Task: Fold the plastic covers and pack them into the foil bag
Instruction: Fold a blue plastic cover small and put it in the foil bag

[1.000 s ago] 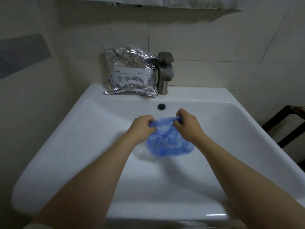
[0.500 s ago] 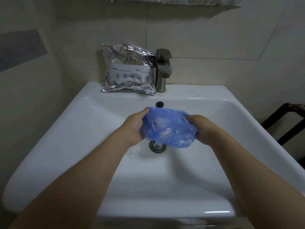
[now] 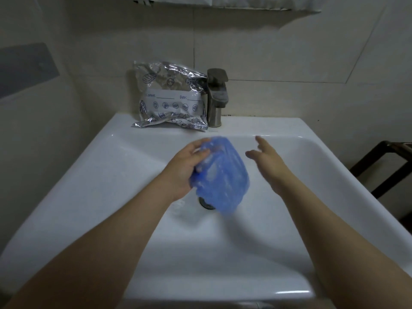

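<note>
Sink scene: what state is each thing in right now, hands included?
Blue cover: bunched, held over the basin, blurred.
Left hand: grips the cover.
Right hand: off the cover, fingers relaxed, holding nothing.
Foil bag: crumpled, propped upright on the sink's back ledge beside the tap; whether its mouth is open I cannot tell.
Tap: no water running.
Sink: drain partly hidden by the cover.
</note>
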`<state>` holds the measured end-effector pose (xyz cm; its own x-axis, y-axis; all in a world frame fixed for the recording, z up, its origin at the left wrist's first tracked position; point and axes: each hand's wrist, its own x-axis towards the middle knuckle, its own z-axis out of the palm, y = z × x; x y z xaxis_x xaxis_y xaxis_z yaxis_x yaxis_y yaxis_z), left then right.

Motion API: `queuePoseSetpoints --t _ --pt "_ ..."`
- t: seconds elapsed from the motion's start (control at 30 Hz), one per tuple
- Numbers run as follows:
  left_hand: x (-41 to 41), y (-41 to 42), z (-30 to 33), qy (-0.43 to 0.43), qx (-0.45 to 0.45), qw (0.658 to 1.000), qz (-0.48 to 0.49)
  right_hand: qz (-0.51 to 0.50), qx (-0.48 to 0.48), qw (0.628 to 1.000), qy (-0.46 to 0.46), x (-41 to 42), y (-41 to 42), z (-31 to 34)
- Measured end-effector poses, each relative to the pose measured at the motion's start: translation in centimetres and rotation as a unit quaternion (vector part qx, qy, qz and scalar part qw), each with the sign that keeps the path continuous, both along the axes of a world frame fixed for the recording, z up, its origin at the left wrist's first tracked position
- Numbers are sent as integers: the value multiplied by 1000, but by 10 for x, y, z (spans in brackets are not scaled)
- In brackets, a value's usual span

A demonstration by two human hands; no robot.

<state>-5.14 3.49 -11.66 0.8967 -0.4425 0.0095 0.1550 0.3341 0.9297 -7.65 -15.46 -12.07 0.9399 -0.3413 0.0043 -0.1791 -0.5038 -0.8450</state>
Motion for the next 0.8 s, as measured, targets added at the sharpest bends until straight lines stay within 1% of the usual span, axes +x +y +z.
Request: queuePoseSetpoints --t 0.03,0.07,0.1,0.13,0.17,0.2,0.23,0.3,0.33,0.4,0.43,0.47,0.53,0.57,0.6,0.63,0.67,0.7,0.73,0.77,0.8 --pt "1 0 -4 -47 76 996 -8 6 -98 994 -45 -3 5 5" --pt "2 0 -9 -99 151 983 -26 31 -130 986 -101 -6 10 7" --pt "2 -1 -13 -148 217 964 -48 79 -98 983 -132 -8 15 10" --pt "2 -2 -16 -194 271 940 -75 136 -22 982 -129 -12 19 12" --pt "2 -3 -17 -237 316 913 -97 199 53 974 -94 -16 23 13" --pt "1 -3 -18 -273 350 889 -111 256 97 961 -36 -18 26 13" --pt "1 -4 -17 -302 375 869 -113 300 106 948 25 -19 27 12" --pt "-1 -2 -13 -341 407 842 -94 335 72 933 107 -18 24 8" --pt "-2 -1 -10 -350 408 840 -78 330 42 935 126 -17 21 6" --pt "-1 3 -4 -349 398 847 -44 312 -40 937 149 -16 16 5" --pt "0 5 -2 -349 400 847 -34 309 -108 931 161 -14 14 5" --pt "2 8 -1 -355 412 838 -35 309 -206 912 174 -13 13 4" --pt "3 12 0 -379 466 797 -63 308 -403 838 200 -12 19 4" --pt "3 13 0 -391 499 769 -78 303 -465 804 211 -12 22 3" --pt "3 14 0 -406 534 737 -83 294 -501 784 221 -11 24 2" --pt "2 13 0 -420 571 701 -81 279 -523 774 223 -10 25 2" --pt "2 12 1 -430 607 664 -74 261 -538 771 219 -10 25 2" --pt "2 10 3 -436 637 633 -64 239 -546 777 201 -11 24 3" --pt "1 9 4 -431 659 614 -58 215 -536 797 179 -11 23 4" --pt "2 8 4 -423 670 608 -50 190 -499 830 160 -11 21 5" --pt "2 7 4 -420 674 606 -37 168 -440 870 147 -12 21 6"
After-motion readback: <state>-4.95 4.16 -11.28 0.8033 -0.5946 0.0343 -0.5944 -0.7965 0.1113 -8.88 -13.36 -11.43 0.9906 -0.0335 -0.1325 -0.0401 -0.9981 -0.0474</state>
